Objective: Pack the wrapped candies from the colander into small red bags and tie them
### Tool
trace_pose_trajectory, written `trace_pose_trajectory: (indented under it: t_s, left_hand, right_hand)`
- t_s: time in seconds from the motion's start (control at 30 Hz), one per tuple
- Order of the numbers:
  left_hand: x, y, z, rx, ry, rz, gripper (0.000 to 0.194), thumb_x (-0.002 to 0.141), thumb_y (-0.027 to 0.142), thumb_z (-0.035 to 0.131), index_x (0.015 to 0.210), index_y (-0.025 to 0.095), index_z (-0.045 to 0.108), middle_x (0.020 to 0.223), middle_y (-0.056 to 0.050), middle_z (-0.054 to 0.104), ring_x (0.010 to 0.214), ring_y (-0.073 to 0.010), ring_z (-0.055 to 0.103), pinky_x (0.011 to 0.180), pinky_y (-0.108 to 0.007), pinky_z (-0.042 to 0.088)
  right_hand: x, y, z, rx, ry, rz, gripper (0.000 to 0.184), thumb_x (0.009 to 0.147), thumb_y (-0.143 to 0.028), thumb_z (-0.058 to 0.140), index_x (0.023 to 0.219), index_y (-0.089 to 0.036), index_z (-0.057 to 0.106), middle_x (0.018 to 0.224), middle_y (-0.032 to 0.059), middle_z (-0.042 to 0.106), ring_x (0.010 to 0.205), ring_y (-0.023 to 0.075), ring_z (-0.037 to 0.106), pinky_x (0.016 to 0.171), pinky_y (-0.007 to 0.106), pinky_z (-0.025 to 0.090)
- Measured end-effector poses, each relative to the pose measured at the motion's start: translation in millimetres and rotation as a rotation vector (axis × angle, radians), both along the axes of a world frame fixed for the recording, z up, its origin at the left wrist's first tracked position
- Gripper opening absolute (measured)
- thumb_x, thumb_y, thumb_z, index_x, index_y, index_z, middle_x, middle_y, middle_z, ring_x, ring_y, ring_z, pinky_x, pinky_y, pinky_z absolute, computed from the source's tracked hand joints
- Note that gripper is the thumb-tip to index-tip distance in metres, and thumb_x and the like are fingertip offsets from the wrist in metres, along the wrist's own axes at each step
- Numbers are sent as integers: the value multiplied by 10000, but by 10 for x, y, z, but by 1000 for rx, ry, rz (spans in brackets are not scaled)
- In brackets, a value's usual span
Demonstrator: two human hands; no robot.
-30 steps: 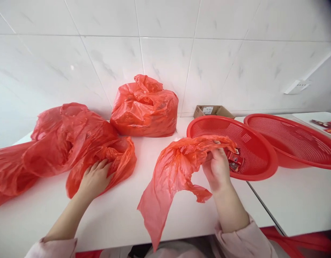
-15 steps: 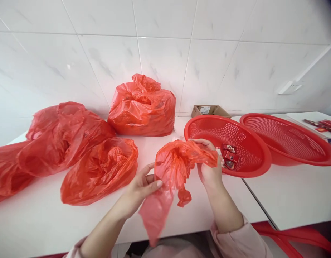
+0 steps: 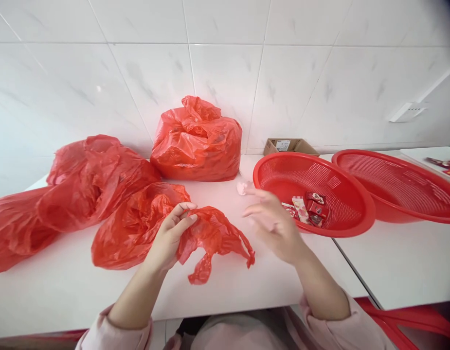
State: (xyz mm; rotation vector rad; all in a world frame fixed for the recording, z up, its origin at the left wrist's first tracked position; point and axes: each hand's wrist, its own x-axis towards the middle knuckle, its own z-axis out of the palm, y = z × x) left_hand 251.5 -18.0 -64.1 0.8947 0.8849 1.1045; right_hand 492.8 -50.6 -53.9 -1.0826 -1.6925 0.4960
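A crumpled red plastic bag (image 3: pixel 219 233) hangs from my left hand (image 3: pixel 170 238), its thumb and fingers pinching the bag's left side. Two loose ends of the bag droop over the white table. To the right of it, my right hand (image 3: pixel 278 224) holds nothing, its fingers spread and slightly blurred. Just beyond those fingertips lies a small crumpled pale pink piece (image 3: pixel 242 188), perhaps tissue. Close by on the right, a red perforated basket (image 3: pixel 367 214) holds several small red and white wrapped packets (image 3: pixel 315 209).
More red plastic bags (image 3: pixel 97 170) bunch up on the left, with an opened one (image 3: pixel 117 245) beside my left hand. A full, tied red bag (image 3: pixel 197 146) stands by the tiled wall. Behind the basket is a cardboard box (image 3: pixel 292 146); a second red basket (image 3: pixel 396 209) sits farther right.
My right hand has let go of the red plastic bag and opened. My left hand has moved left and up with the bag, now pinching it. More packets show in the basket.
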Motion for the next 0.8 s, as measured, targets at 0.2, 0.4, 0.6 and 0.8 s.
trace_pose_trajectory:
  t_s: [0.2,0.4,0.6,0.8]
  left_hand:
    - [-90,-4,60,-28,-15,-46,303,740,246,773,972,247,579,715,49,601,597,-86,591,562,-174,484]
    - [-398,-9,217,219,398,-114,151,749,227,723,811,211,586,765,32,560,560,-76,507,511,-191,423]
    - [-637,72,293,400,956,145,138,783,262,635,917,231,628,782,3,605,573,-112,500,469,-206,362]
    - [-581,92,329,367,722,176,292,814,440,682,1005,241,584,942,-16,589,748,-143,571,587,-235,471]
  right_hand:
    - [-204,187,-414,-168,-331,32,339,777,-130,614,1007,-341,747,1086,36,714,939,275,690,830,433,541]
    - [127,237,-224,-74,-288,-144,510,810,-99,475,1261,-281,627,1071,55,693,930,255,667,835,427,519]
    - [525,223,151,-90,-399,-287,590,729,-128,604,1286,-321,631,1068,42,704,830,260,656,789,414,500]
    - [554,77,431,-324,-576,-296,763,831,-254,588,1522,-394,297,977,20,718,747,232,669,667,338,488]
